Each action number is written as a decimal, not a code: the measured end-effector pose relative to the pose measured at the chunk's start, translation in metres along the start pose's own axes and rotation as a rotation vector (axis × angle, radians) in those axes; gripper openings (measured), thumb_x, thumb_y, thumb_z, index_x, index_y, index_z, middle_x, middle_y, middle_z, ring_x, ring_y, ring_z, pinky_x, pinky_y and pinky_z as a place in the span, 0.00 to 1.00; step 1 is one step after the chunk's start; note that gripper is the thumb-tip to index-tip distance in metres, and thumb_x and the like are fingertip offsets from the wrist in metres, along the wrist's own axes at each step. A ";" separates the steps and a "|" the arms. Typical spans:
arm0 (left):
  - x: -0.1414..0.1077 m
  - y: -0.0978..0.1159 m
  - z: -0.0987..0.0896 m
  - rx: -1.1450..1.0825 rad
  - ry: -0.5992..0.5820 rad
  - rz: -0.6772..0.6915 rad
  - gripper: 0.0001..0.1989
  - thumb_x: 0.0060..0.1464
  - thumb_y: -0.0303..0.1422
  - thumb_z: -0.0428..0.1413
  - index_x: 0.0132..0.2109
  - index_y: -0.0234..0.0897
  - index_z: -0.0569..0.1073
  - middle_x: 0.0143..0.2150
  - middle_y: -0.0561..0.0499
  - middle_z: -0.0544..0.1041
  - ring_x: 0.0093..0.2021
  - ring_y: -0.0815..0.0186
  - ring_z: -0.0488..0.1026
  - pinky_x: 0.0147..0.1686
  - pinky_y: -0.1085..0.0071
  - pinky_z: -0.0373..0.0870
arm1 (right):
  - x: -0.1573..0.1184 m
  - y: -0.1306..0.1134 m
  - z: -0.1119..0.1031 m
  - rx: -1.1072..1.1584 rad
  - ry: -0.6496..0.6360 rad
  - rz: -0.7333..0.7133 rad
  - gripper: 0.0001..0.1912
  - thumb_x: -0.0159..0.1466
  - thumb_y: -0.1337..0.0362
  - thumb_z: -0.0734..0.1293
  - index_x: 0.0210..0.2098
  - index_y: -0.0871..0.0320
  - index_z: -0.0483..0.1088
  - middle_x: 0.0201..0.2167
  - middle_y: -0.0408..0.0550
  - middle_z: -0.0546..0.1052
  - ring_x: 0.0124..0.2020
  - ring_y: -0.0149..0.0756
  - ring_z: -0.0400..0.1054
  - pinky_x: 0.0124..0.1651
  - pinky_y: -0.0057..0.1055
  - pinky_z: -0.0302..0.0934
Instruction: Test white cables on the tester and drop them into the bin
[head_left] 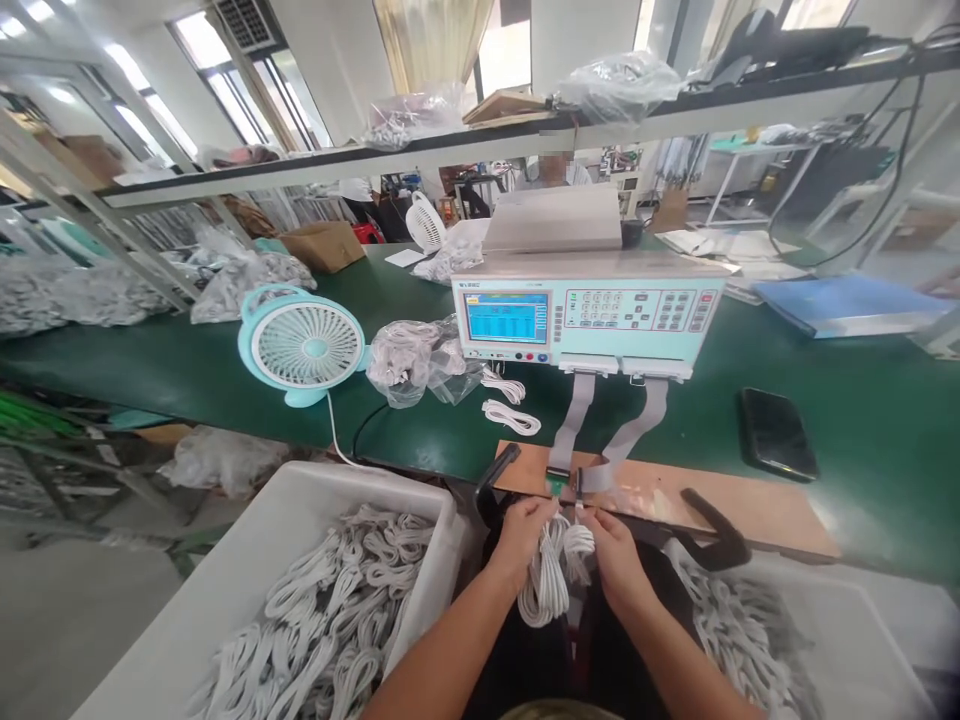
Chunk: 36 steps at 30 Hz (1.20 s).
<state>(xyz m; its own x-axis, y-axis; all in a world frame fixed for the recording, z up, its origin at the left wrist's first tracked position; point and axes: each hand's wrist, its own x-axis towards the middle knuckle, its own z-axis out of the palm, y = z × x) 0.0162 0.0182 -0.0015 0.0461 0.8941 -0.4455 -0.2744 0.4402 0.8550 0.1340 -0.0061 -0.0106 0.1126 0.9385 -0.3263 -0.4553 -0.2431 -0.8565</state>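
Two hands [525,538], one tester [585,325], two ribbon cables [574,415], one phone [778,433], one board [772,512], one teal fan [304,348], one white fan [426,222], two bins [441,540]. Two loose cable coils [511,417] lie near the tester; the binned ones are too crowded to count.
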 end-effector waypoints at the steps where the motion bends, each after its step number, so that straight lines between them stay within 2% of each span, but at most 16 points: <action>1: -0.003 -0.002 0.001 0.020 0.004 0.020 0.15 0.38 0.40 0.64 0.26 0.29 0.76 0.21 0.53 0.70 0.24 0.70 0.64 0.27 0.74 0.59 | -0.003 0.000 0.003 -0.009 0.008 0.002 0.18 0.47 0.52 0.75 0.22 0.60 0.70 0.19 0.42 0.70 0.21 0.30 0.60 0.27 0.27 0.55; 3: -0.011 -0.008 0.001 0.063 0.003 0.066 0.14 0.40 0.38 0.63 0.26 0.29 0.75 0.22 0.52 0.70 0.25 0.70 0.64 0.28 0.75 0.60 | -0.012 -0.003 0.005 -0.043 0.007 0.016 0.20 0.46 0.51 0.74 0.19 0.59 0.66 0.16 0.39 0.65 0.18 0.28 0.56 0.23 0.26 0.52; 5: -0.022 -0.013 -0.002 0.078 -0.023 0.075 0.13 0.43 0.38 0.61 0.27 0.30 0.75 0.25 0.52 0.70 0.26 0.71 0.64 0.28 0.75 0.60 | -0.023 -0.011 -0.008 -0.125 -0.020 0.028 0.21 0.47 0.49 0.73 0.18 0.57 0.62 0.14 0.38 0.62 0.17 0.27 0.52 0.21 0.26 0.49; 7: -0.033 -0.016 -0.007 0.045 -0.069 0.037 0.12 0.45 0.38 0.60 0.34 0.32 0.75 0.27 0.53 0.69 0.25 0.73 0.63 0.26 0.76 0.60 | -0.033 -0.024 -0.041 -0.301 -0.061 0.024 0.20 0.50 0.49 0.70 0.18 0.57 0.62 0.14 0.38 0.61 0.17 0.28 0.52 0.21 0.27 0.49; 10: -0.046 -0.018 -0.014 -0.017 -0.144 -0.023 0.16 0.44 0.36 0.60 0.42 0.38 0.71 0.32 0.55 0.68 0.22 0.76 0.61 0.21 0.78 0.59 | -0.045 -0.046 -0.109 -0.795 -0.096 -0.053 0.17 0.53 0.52 0.68 0.17 0.56 0.64 0.15 0.41 0.63 0.18 0.33 0.57 0.22 0.29 0.51; 13: -0.055 -0.017 -0.009 0.113 -0.212 0.044 0.14 0.42 0.32 0.60 0.40 0.39 0.70 0.31 0.55 0.66 0.24 0.74 0.62 0.23 0.78 0.60 | -0.059 -0.055 -0.146 -1.153 0.083 -0.226 0.12 0.51 0.53 0.70 0.28 0.54 0.70 0.26 0.47 0.72 0.26 0.40 0.65 0.28 0.33 0.59; 15: -0.060 -0.014 0.001 0.258 -0.274 0.180 0.10 0.41 0.29 0.60 0.35 0.37 0.71 0.31 0.54 0.66 0.29 0.71 0.64 0.30 0.75 0.64 | -0.071 -0.051 -0.135 -1.098 0.012 -0.232 0.17 0.52 0.55 0.70 0.39 0.54 0.70 0.37 0.51 0.73 0.34 0.44 0.69 0.37 0.37 0.63; 17: -0.065 -0.012 0.011 0.341 -0.353 0.318 0.07 0.41 0.28 0.60 0.32 0.36 0.72 0.34 0.52 0.67 0.34 0.68 0.66 0.37 0.72 0.65 | -0.080 -0.042 -0.104 -0.890 -0.270 -0.150 0.17 0.59 0.59 0.66 0.47 0.54 0.66 0.42 0.50 0.72 0.41 0.42 0.68 0.44 0.37 0.63; 18: -0.067 -0.011 0.015 0.354 -0.394 0.363 0.06 0.42 0.28 0.60 0.32 0.36 0.72 0.36 0.51 0.67 0.36 0.67 0.66 0.39 0.71 0.65 | -0.082 -0.037 -0.088 -0.798 -0.341 -0.140 0.14 0.60 0.61 0.64 0.46 0.54 0.65 0.41 0.49 0.72 0.41 0.41 0.67 0.46 0.36 0.62; 20: -0.070 -0.009 0.019 0.350 -0.449 0.396 0.07 0.43 0.30 0.60 0.33 0.37 0.74 0.37 0.50 0.67 0.37 0.65 0.67 0.40 0.70 0.65 | -0.083 -0.028 -0.064 -0.674 -0.345 -0.193 0.08 0.61 0.64 0.61 0.41 0.55 0.64 0.36 0.45 0.70 0.38 0.37 0.65 0.42 0.32 0.62; 22: -0.071 -0.009 0.015 0.329 -0.423 0.380 0.12 0.43 0.33 0.61 0.38 0.38 0.74 0.39 0.49 0.68 0.39 0.65 0.67 0.41 0.70 0.65 | -0.080 -0.022 -0.054 -0.633 -0.288 -0.260 0.01 0.62 0.66 0.60 0.35 0.55 0.62 0.31 0.43 0.66 0.33 0.34 0.63 0.36 0.29 0.61; 25: -0.071 -0.014 0.005 0.292 -0.292 0.248 0.17 0.44 0.38 0.61 0.42 0.37 0.74 0.39 0.48 0.69 0.35 0.66 0.68 0.33 0.73 0.65 | -0.074 -0.019 -0.057 -0.718 -0.280 -0.384 0.03 0.61 0.69 0.59 0.33 0.55 0.60 0.29 0.42 0.64 0.30 0.33 0.60 0.33 0.29 0.58; 29: -0.068 -0.026 -0.002 0.212 -0.245 -0.005 0.15 0.48 0.43 0.58 0.31 0.34 0.74 0.23 0.54 0.66 0.20 0.73 0.59 0.19 0.77 0.55 | -0.074 -0.019 -0.056 -0.883 -0.350 -0.591 0.08 0.57 0.73 0.60 0.35 0.55 0.62 0.33 0.47 0.66 0.33 0.37 0.61 0.35 0.32 0.59; 31: -0.066 -0.031 -0.001 0.133 -0.175 -0.021 0.15 0.48 0.43 0.58 0.28 0.33 0.72 0.21 0.55 0.65 0.20 0.73 0.59 0.21 0.77 0.56 | -0.078 -0.020 -0.050 -0.881 -0.436 -0.565 0.10 0.58 0.72 0.60 0.38 0.55 0.63 0.36 0.49 0.66 0.36 0.38 0.62 0.38 0.33 0.60; 34: -0.062 -0.034 -0.002 0.081 -0.095 0.029 0.14 0.47 0.40 0.59 0.25 0.33 0.71 0.22 0.55 0.65 0.24 0.73 0.60 0.26 0.78 0.58 | -0.085 -0.021 -0.044 -0.777 -0.557 -0.408 0.09 0.63 0.68 0.59 0.43 0.54 0.64 0.42 0.51 0.66 0.41 0.39 0.63 0.44 0.34 0.61; 36: -0.060 -0.035 -0.003 0.085 -0.084 0.035 0.13 0.48 0.39 0.58 0.25 0.33 0.70 0.22 0.55 0.65 0.24 0.73 0.60 0.26 0.78 0.57 | -0.085 -0.018 -0.043 -0.668 -0.520 -0.298 0.10 0.66 0.65 0.55 0.42 0.54 0.66 0.40 0.50 0.68 0.40 0.38 0.65 0.43 0.33 0.61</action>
<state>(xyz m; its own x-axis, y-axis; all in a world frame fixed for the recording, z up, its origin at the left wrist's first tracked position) 0.0200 -0.0513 -0.0051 0.1196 0.9113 -0.3939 -0.1947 0.4106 0.8908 0.1703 -0.0917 0.0157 -0.3446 0.9383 0.0301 0.1562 0.0889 -0.9837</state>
